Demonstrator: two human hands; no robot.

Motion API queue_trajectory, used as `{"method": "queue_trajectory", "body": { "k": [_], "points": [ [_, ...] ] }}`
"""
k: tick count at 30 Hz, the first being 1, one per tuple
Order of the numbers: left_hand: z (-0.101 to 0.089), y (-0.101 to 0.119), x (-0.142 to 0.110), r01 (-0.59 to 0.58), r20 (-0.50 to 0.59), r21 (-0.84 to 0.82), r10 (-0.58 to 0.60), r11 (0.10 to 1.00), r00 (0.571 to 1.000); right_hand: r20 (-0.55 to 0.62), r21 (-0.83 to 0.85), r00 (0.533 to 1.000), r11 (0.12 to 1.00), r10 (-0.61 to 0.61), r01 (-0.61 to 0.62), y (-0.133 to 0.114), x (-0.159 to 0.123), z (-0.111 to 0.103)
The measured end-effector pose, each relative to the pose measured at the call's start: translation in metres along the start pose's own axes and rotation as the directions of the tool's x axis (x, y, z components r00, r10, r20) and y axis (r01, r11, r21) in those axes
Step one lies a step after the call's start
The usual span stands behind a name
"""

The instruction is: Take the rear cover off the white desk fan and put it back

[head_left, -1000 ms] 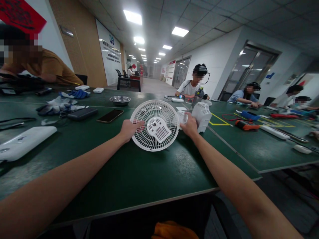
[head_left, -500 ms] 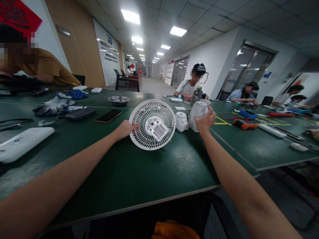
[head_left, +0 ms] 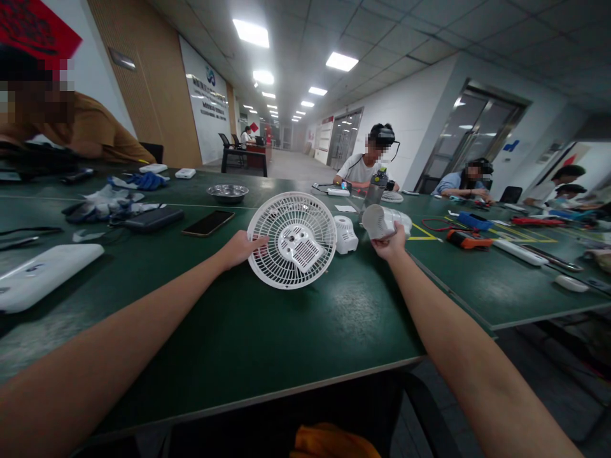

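A round white fan grille (head_left: 292,240) with a vented hub stands tilted up over the green table (head_left: 286,343). My left hand (head_left: 238,249) is closed on its left rim, thumb across the slats. Over on the right, my right hand (head_left: 390,245) grips a white plastic housing (head_left: 386,221), tipped on its side with a rounded end to the left. Between the grille and that hand sits a smaller white vented motor cover (head_left: 345,235) on the table. It is right beside the grille's right edge.
Behind the housing stands a clear bottle (head_left: 376,187). A metal bowl (head_left: 228,193), a phone (head_left: 209,222) and a dark power bank (head_left: 155,218) lie to the left. An orange multimeter (head_left: 469,239) is at right. Several people sit around the tables.
My right hand has turned the white housing from upright onto its side, uncovering the bottle behind it. My left hand and the grille have stayed nearly still.
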State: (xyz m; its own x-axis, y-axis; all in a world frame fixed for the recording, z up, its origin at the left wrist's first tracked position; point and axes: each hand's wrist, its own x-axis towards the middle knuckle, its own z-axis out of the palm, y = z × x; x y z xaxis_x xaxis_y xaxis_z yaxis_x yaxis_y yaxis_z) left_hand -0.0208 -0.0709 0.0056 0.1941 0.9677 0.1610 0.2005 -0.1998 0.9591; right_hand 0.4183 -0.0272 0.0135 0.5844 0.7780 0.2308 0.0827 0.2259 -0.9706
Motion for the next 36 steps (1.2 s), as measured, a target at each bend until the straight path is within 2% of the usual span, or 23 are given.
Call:
{"method": "queue_trajectory", "body": {
  "k": [4,9,11,14,16,17,21,27,33,36],
  "points": [
    [0.0,0.0,0.0,-0.002,0.001,-0.004,0.002,1.0,1.0,0.037,0.104,0.989,0.984,0.141,-0.144,-0.006,-0.004,-0.003],
    [0.0,-0.001,0.001,0.001,0.003,0.014,-0.001,1.0,1.0,0.002,0.148,0.988,0.977,0.155,-0.154,-0.012,-0.011,0.013],
    [-0.001,-0.002,0.002,0.01,0.008,0.014,-0.01,1.0,1.0,-0.063,0.137,0.994,0.987,0.093,-0.084,-0.013,-0.015,0.023],
    [-0.002,-0.005,0.005,0.025,0.006,0.015,-0.025,1.0,1.0,-0.136,-0.065,0.971,0.98,-0.195,0.188,-0.014,-0.026,0.034],
    [-0.003,-0.007,0.006,0.018,0.004,0.021,-0.018,1.0,1.0,-0.06,-0.279,0.931,0.901,-0.361,0.332,-0.014,-0.037,0.041],
    [-0.003,-0.008,0.007,0.01,0.004,0.025,-0.01,1.0,1.0,-0.001,-0.363,0.922,0.859,-0.387,0.361,-0.015,-0.043,0.044],
    [-0.003,-0.008,0.006,-0.006,0.008,0.026,0.006,1.0,1.0,0.129,-0.51,0.919,0.77,-0.372,0.383,-0.019,-0.059,0.056],
    [-0.002,-0.003,0.001,-0.008,-0.001,0.0,0.008,1.0,1.0,0.184,-0.552,0.918,0.736,-0.352,0.392,-0.023,-0.062,0.06],
    [-0.002,-0.003,0.002,0.005,0.002,0.004,-0.005,1.0,1.0,0.259,-0.586,0.859,0.636,-0.441,0.503,-0.028,-0.062,0.065],
    [-0.002,-0.002,0.003,0.015,0.004,0.023,-0.015,1.0,1.0,0.278,-0.6,0.854,0.615,-0.44,0.512,-0.029,-0.062,0.067]
  ]
}}
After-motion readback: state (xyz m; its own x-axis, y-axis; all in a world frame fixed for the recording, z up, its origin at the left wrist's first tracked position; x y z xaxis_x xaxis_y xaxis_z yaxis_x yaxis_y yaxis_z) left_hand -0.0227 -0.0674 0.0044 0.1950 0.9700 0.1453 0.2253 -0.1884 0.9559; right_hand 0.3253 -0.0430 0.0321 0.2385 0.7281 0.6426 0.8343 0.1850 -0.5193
